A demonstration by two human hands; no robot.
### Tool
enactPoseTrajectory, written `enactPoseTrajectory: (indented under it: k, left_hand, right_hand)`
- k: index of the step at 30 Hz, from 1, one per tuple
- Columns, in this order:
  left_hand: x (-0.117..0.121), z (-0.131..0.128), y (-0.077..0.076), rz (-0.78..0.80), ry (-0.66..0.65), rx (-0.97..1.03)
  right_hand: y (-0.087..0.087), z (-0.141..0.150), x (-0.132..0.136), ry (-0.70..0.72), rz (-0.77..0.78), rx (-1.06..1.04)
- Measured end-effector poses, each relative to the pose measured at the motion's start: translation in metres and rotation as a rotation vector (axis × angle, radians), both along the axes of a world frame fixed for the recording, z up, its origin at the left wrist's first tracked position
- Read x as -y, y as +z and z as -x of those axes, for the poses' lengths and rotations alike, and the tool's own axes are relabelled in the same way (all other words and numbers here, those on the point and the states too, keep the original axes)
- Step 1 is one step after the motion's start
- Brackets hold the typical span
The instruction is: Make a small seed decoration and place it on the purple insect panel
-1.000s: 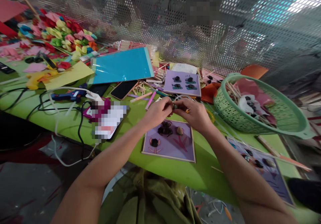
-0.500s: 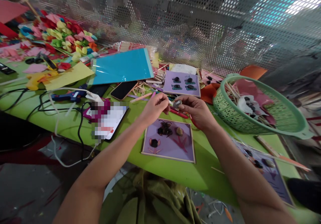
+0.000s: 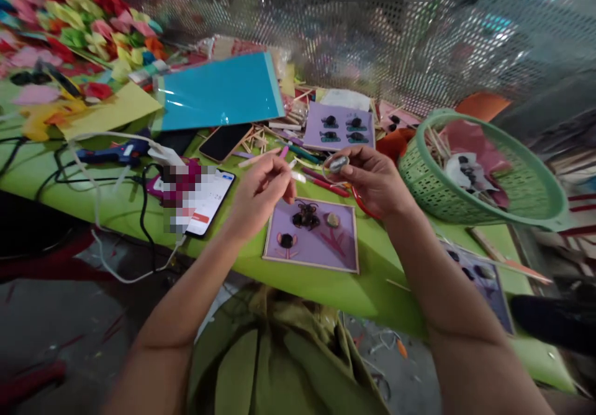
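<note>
My right hand point(image 3: 372, 179) pinches a smooth grey stone point(image 3: 338, 164) between thumb and fingers, with a thin pale strand curving below it. To its left, my left hand point(image 3: 263, 195) is closed, thumb against curled fingers; whatever it may hold is too small or hidden to make out. Below both hands lies a framed purple board point(image 3: 316, 257). Dark stones arranged like a creature point(image 3: 306, 216), a tan stone point(image 3: 332, 219) above pink strips, and a black stone flower point(image 3: 287, 241) are on it.
A green basket point(image 3: 419, 182) with sticks and paper stands at right. Behind are a purple card point(image 3: 316, 117) with stone turtles and a blue sheet point(image 3: 218, 92). A phone point(image 3: 212, 201), a blue glue gun point(image 3: 116, 154) and cables lie left; another purple board point(image 3: 493, 297) lies right.
My left hand has drawn back leftward and toward me, away from the stone. My right hand still holds the stone, now turned a little. The view has shifted slightly downward.
</note>
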State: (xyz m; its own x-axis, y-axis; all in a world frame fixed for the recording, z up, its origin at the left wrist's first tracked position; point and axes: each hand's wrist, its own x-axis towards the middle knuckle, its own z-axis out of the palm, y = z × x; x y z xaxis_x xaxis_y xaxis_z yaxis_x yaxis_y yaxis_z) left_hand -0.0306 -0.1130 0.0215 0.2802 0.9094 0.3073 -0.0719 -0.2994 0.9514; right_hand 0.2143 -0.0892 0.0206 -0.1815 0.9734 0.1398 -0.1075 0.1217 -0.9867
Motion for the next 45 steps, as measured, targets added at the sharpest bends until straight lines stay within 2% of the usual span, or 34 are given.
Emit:
enactPoseTrajectory:
  k: [5, 7, 9, 12, 16, 20, 23, 25, 29, 33, 38, 45]
  left_hand:
    - [0.077, 0.064, -0.021, 0.152, 0.222, -0.233]
    - [0.105, 0.089, -0.031, 0.181, 0.247, -0.296]
    - [0.126, 0.109, -0.041, 0.201, 0.345, -0.351]
    - [0.144, 0.128, -0.054, 0.315, 0.437, -0.480]
    - [0.147, 0.141, -0.083, 0.449, 0.499, -0.531]
    - [0.140, 0.154, -0.128, 0.526, 0.560, -0.488]
    - [0.135, 0.164, -0.163, 0.613, 0.610, -0.466]
    - [0.132, 0.169, -0.182, 0.675, 0.595, -0.442]
    - [0.125, 0.170, -0.210, 0.751, 0.552, -0.424]
    - [0.118, 0.161, -0.221, 0.770, 0.481, -0.456]
    - [0.115, 0.153, -0.217, 0.817, 0.399, -0.519]
    - [0.119, 0.156, -0.218, 0.842, 0.447, -0.469]
  right_hand:
    - [0.004, -0.001, 0.005, -0.060, -0.085, 0.110]
    - [0.009, 0.001, 0.009, -0.082, -0.117, 0.163]
    - [0.017, 0.002, 0.011, -0.092, -0.140, 0.202]
    - [0.029, 0.004, 0.010, -0.100, -0.169, 0.278]
    - [0.043, 0.004, 0.008, -0.067, -0.183, 0.481]
    - [0.044, 0.000, 0.029, -0.080, -0.158, 0.641]
    - [0.036, -0.007, 0.061, -0.136, -0.103, 0.731]
    - [0.027, -0.012, 0.084, -0.194, -0.056, 0.809]
    - [0.005, -0.015, 0.119, -0.263, 0.000, 0.912]
    - [-0.010, -0.006, 0.133, -0.281, -0.014, 0.946]
    - [-0.016, 0.007, 0.132, -0.285, -0.065, 1.003]
    - [-0.021, 0.014, 0.126, -0.228, -0.115, 1.065]
